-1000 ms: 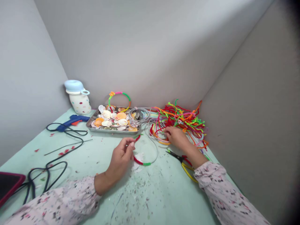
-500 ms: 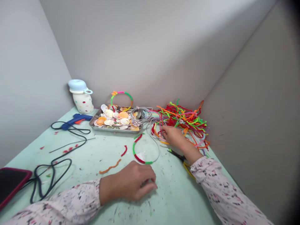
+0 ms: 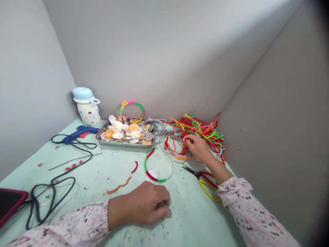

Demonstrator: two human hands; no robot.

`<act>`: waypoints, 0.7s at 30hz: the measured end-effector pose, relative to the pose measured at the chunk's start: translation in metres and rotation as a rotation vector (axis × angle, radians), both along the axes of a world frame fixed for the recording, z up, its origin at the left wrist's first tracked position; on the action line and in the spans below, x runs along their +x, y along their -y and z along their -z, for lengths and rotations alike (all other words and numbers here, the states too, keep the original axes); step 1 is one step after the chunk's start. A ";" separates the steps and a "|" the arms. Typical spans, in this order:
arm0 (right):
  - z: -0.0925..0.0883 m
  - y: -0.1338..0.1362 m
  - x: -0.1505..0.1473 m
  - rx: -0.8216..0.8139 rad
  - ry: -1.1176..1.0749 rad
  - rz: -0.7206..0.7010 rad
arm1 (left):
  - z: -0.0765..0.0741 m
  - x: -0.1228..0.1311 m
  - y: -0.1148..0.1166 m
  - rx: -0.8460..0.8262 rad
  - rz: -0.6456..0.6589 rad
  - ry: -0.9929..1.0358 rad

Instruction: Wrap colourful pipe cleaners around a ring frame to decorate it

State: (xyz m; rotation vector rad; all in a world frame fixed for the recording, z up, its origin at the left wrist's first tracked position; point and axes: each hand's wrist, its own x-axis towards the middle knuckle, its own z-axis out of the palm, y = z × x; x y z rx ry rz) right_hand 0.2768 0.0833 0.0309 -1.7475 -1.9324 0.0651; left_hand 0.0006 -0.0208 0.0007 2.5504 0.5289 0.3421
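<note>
Partly, right hand (image 3: 198,147) at pipe cleaners (image 3: 203,129), hold unclear, left hand (image 3: 145,202) loosely parted, palm hidden, red-rimmed device (image 3: 11,205) cropped.

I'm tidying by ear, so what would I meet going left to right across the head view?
Red-cased device → blue glue gun → metal tray of seashells → red-and-green wrapped wire loop → scissors.

Left sleeve (image 3: 69,223) in pale pink, loose, scattered with small dark and rosy marks | right sleeve (image 3: 253,209) in matching print, softly creased | cuffs (image 3: 235,189) gathered, the right one ruffled
</note>
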 end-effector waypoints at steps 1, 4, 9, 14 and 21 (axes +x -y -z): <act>-0.004 0.000 0.005 0.027 -0.042 0.019 | 0.000 0.000 0.000 -0.007 -0.001 0.001; -0.019 0.003 0.018 0.102 -0.139 0.070 | 0.000 0.000 0.000 -0.026 -0.001 0.003; -0.036 0.012 0.030 0.156 -0.532 0.086 | -0.003 0.000 0.000 -0.060 -0.021 0.008; -0.034 0.019 0.033 0.265 -0.960 0.135 | -0.004 0.002 -0.001 -0.071 -0.026 0.016; -0.044 0.032 0.026 0.568 -0.888 0.252 | -0.002 0.003 -0.001 -0.085 -0.035 0.032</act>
